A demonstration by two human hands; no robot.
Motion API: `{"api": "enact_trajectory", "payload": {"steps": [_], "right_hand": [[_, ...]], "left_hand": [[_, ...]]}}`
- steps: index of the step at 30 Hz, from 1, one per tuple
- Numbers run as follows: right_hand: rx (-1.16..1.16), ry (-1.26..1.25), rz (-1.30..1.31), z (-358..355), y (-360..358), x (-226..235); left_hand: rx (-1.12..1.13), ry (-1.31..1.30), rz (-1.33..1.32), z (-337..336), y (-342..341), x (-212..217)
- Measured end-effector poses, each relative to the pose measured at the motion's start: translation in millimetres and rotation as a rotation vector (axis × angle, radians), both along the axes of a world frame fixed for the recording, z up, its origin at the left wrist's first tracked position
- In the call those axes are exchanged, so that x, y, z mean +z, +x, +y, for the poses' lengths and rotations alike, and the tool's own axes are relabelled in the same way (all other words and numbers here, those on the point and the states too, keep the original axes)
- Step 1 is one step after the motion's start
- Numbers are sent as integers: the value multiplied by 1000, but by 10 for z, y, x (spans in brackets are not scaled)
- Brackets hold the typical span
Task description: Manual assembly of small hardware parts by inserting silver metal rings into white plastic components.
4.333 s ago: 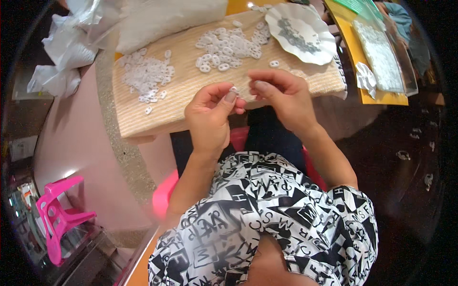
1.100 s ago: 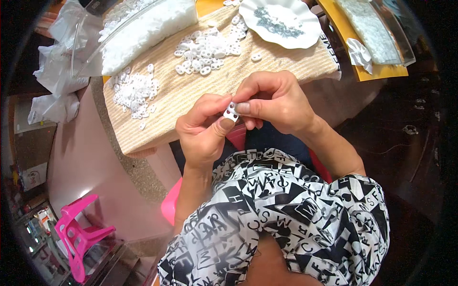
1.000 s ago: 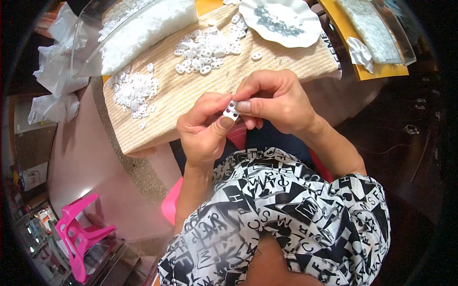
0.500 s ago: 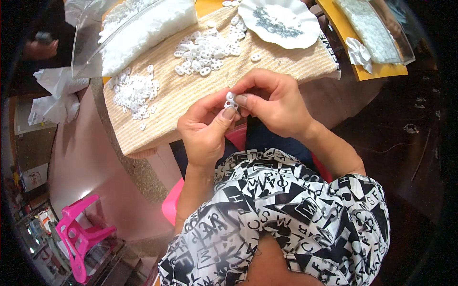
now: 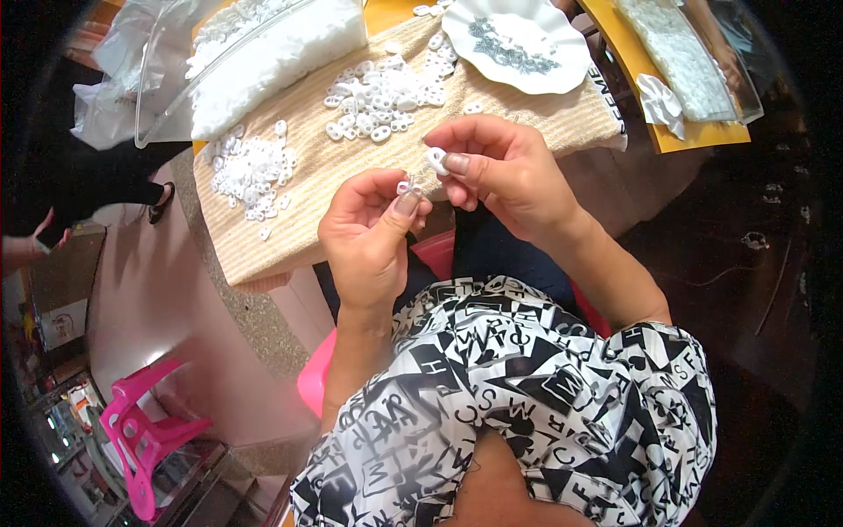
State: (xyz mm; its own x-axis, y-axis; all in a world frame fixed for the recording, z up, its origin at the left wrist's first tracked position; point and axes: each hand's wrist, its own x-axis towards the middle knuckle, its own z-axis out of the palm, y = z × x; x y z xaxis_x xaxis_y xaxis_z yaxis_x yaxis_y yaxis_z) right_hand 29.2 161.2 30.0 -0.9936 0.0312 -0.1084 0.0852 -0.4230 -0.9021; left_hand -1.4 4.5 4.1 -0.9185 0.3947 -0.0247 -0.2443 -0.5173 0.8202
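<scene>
My left hand (image 5: 369, 220) pinches a small white plastic piece (image 5: 405, 187) between thumb and forefinger, most of it hidden by the fingertips. Just to the right and a little higher, my right hand (image 5: 505, 171) grips a white oval plastic piece with holes (image 5: 435, 160) by thumb and forefinger. The two pieces are apart, held over the near edge of the striped towel (image 5: 307, 198). On that towel lie a heap of white oval pieces (image 5: 373, 98) and, to the left, a heap of smaller white pieces (image 5: 250, 171). A white wavy-rimmed plate (image 5: 558, 75) with small grey parts (image 5: 509, 48) stands beyond my right hand.
A clear bin (image 5: 162, 105) full of white pieces stands at the far left. Another bin of white pieces (image 5: 676, 66) and crumpled white paper (image 5: 660, 104) are on a yellow surface at far right. A pink stool (image 5: 145, 430) stands lower left; a person's dark-clothed leg (image 5: 114, 189) shows at left.
My hands have drawn apart; the white pieces that were together between my fingers are now separate, one in each hand. At the left, another person has moved further into view.
</scene>
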Motion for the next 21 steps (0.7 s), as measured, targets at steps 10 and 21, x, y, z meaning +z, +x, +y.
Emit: {"api": "enact_trajectory", "payload": {"steps": [10, 21], "right_hand": [[69, -160, -119, -120, 9, -112], [76, -136, -132, -103, -3, -157]], "left_hand": [[293, -205, 477, 126, 46, -148], [92, -169, 171, 61, 9, -73]]}}
